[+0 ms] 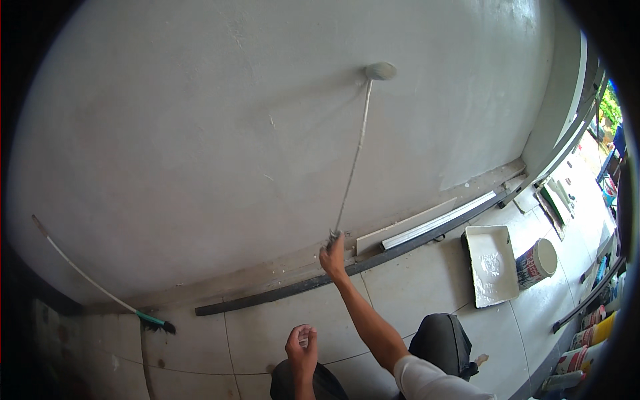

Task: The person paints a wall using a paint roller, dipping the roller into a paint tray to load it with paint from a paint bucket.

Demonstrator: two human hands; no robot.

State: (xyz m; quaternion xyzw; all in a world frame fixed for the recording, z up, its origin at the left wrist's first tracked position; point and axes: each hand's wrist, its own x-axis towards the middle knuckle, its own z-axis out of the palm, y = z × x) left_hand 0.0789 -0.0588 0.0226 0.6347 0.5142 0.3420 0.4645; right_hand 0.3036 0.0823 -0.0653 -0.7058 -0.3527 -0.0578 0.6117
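Observation:
My right hand (332, 257) is closed around the lower end of a long-handled paint roller (355, 152). The roller's pale head (381, 71) lies against the grey wall (200, 133), high above the hand, slightly blurred. Over my left knee, my left hand (303, 347) is half curled, its fingers loosely apart and nothing visible in it. A shallow paint tray (497, 287) with wet white paint stands on the floor to my right. Touching its right side is a tilted white bucket (539, 261) with printed sides.
A long dark bar (280, 291) lies along the wall's foot, beside a white metal strip (440, 221). At left, a broom (93, 279) with a green base leans on the wall. Several containers (587, 343) stand at the right edge, near a dark curved frame (593, 291).

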